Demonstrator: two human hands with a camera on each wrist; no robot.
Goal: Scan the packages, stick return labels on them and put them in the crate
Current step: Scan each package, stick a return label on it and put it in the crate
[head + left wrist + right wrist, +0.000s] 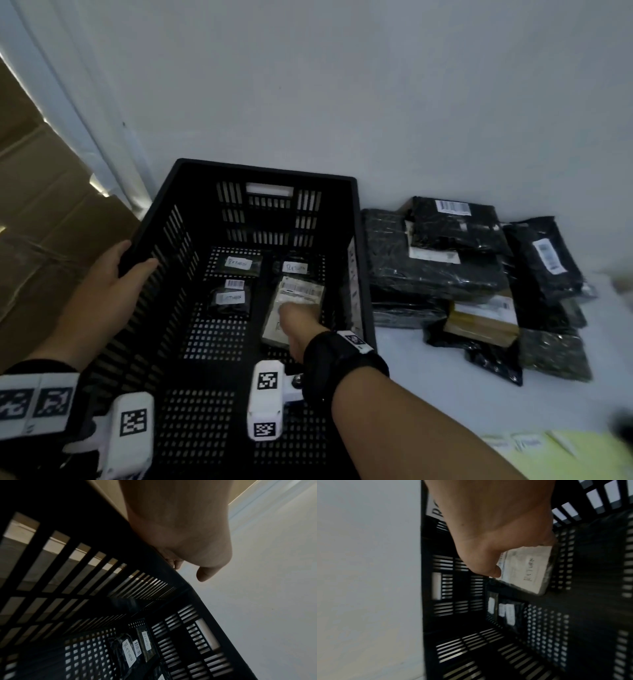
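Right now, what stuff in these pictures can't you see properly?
- Right hand grip on the pale package: its fingers are hidden by the hand itself in the head and right wrist views.
- Left hand fingers: hidden behind the crate wall, head view.
- Barcodes on the pile of packages: too small to read.
- Yellow sheet: blurred, cut off by the bottom edge.
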